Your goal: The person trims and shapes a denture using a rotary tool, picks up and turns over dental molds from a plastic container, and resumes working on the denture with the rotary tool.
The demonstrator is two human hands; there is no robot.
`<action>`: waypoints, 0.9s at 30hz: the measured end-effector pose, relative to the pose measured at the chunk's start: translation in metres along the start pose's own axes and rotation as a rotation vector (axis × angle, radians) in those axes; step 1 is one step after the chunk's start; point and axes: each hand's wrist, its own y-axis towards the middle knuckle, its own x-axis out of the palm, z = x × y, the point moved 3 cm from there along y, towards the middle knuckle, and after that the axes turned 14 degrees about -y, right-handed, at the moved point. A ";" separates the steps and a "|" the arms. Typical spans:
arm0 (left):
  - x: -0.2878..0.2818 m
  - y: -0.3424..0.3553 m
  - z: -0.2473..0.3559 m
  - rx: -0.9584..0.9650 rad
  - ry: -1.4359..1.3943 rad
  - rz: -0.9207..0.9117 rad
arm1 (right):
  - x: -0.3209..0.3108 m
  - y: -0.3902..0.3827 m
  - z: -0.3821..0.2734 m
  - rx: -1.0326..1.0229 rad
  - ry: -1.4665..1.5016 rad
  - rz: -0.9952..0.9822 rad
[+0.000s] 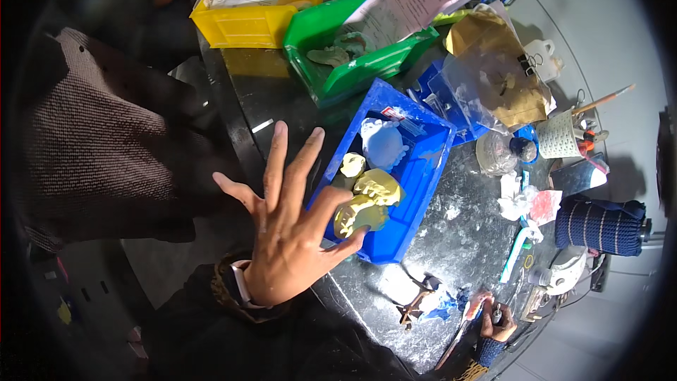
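My left hand (289,240) reaches over the near left edge of a blue bin (412,219). Its thumb and index finger bend around the end of a yellow dental cast (360,216), while the other fingers spread outward. Another yellow cast (381,185) lies against the held one. Beyond them in the bin are a small pale yellow cast piece (352,164) and a white dental cast (383,142). At the lower right, my right hand (498,323) is closed around a small grey metallic tool (498,313), beside a pinkish piece (479,303); its fingers are partly hidden.
A green bin (324,85) with casts and paper and a yellow bin (243,25) stand at the back. A brown articulator-like frame (417,301) lies near the front edge. Along the right are a white tool basket (557,135), crumpled tissue (516,197) and a dark blue striped roll (599,225).
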 end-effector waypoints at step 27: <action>-0.004 -0.021 -0.008 0.464 -0.291 0.446 | 0.000 0.003 -0.009 0.013 -0.054 -0.002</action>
